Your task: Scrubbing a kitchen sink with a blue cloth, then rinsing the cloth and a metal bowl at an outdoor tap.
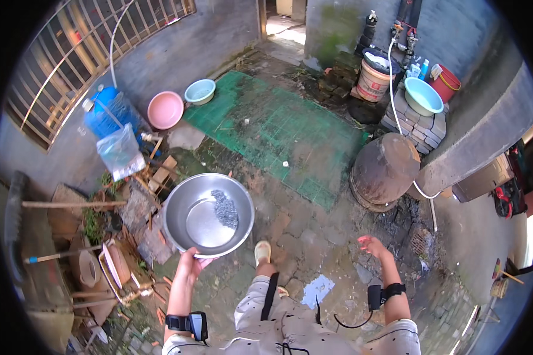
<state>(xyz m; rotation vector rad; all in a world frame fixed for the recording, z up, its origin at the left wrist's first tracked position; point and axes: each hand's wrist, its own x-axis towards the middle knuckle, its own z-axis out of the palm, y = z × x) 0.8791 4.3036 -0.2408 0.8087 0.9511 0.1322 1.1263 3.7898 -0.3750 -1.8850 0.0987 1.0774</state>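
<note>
My left hand (196, 262) grips the near rim of a round stainless steel basin (206, 225), held out in front of me to the left. Inside the basin lies a grey speckled clump (225, 209), spread over the floor and right wall; its material cannot be made out. My right hand (371, 246) hangs in the air on the other side, its fingers slightly apart and nothing in them. Beyond it stands an upturned brown earthenware jar (384, 165).
Green plastic matting (275, 137) covers part of the wet, uneven paving. Pink (165, 110) and pale blue (200, 92) basins lie by the wall. A white hose (393, 88) runs from a tap past the jar. Bricks, boards and a plastic crate (124, 270) clutter the left.
</note>
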